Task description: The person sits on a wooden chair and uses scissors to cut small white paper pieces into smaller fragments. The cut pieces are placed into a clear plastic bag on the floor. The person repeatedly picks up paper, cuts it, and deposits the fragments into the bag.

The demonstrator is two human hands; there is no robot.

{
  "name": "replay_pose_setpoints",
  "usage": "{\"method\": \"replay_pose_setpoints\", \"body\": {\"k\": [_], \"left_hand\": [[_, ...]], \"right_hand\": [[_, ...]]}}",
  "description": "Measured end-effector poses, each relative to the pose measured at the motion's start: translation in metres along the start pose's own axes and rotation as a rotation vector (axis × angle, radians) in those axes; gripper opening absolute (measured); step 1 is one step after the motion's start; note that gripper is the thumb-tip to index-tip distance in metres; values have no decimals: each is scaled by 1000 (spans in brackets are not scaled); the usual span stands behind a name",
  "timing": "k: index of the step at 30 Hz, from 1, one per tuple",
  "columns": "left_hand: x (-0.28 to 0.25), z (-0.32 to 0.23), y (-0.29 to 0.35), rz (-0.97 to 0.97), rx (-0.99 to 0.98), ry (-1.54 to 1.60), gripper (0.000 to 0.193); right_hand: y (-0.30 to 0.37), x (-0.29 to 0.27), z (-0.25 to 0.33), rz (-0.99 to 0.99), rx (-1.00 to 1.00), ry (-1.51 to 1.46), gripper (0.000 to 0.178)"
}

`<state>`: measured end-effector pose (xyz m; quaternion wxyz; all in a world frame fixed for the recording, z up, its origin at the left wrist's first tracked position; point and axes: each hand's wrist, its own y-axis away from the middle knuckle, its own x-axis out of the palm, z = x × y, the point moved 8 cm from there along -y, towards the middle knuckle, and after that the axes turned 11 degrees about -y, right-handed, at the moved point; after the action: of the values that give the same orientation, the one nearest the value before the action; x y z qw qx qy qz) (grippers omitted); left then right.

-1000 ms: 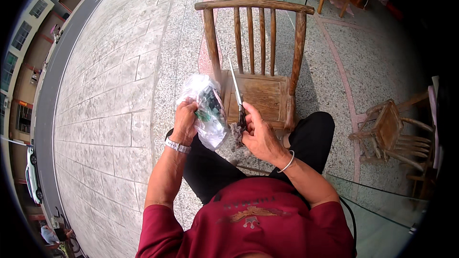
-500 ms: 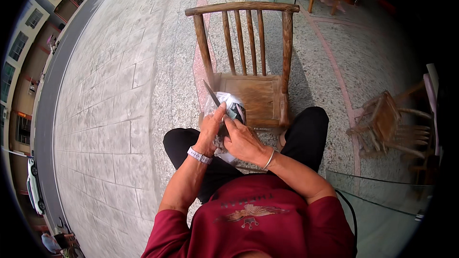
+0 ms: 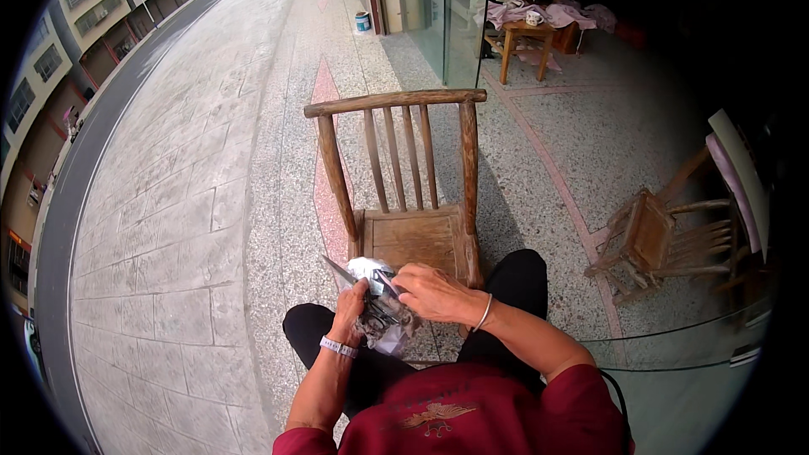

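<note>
A crumpled whitish plastic bag (image 3: 369,268) with dark and grey-brown stuff in and below it is held over my lap, in front of the chair seat. My left hand (image 3: 348,310) is closed around its left side, thumb on top. From beside that thumb a pointed grey metal blade (image 3: 339,270) sticks out to the upper left; its handle is hidden, so I cannot tell whether it belongs to a knife or scissors. My right hand (image 3: 431,291) is at the bag's right side, its fingers bent and pinched together. Whatever lies between those fingers is too small to name.
Facing me stands a wooden slat-back chair (image 3: 417,232). To the right are another wooden chair (image 3: 653,240) and a glass panel (image 3: 666,345). Farther off are a glass door (image 3: 459,25), a small wooden table (image 3: 514,34) with cloth and a cup, and a paint bucket (image 3: 362,22).
The view has tilted up, so the chair and hands sit lower in it. My right hand has drawn away from my left, its outstretched finger now bent, baring more of the bundle.
</note>
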<state>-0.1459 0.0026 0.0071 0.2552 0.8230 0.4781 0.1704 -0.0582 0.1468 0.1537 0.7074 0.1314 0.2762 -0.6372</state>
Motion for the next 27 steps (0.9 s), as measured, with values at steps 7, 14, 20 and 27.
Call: {"method": "replay_pose_setpoints", "body": {"k": [7, 14, 20, 27], "left_hand": [[-70, 14, -28, -97, -5, 307, 33], [-105, -6, -74, -198, -28, 329, 38], [-129, -81, -70, -98, -28, 448, 48], [-186, -105, -87, -140, -139, 307, 54]], "right_hand": [[-102, -185, 18, -379, -111, 488, 39], [-161, -275, -102, -182, 294, 860, 52], [-218, -271, -120, -35, 347, 692, 15], [-206, -272, -118, -100, 323, 657, 6]]}}
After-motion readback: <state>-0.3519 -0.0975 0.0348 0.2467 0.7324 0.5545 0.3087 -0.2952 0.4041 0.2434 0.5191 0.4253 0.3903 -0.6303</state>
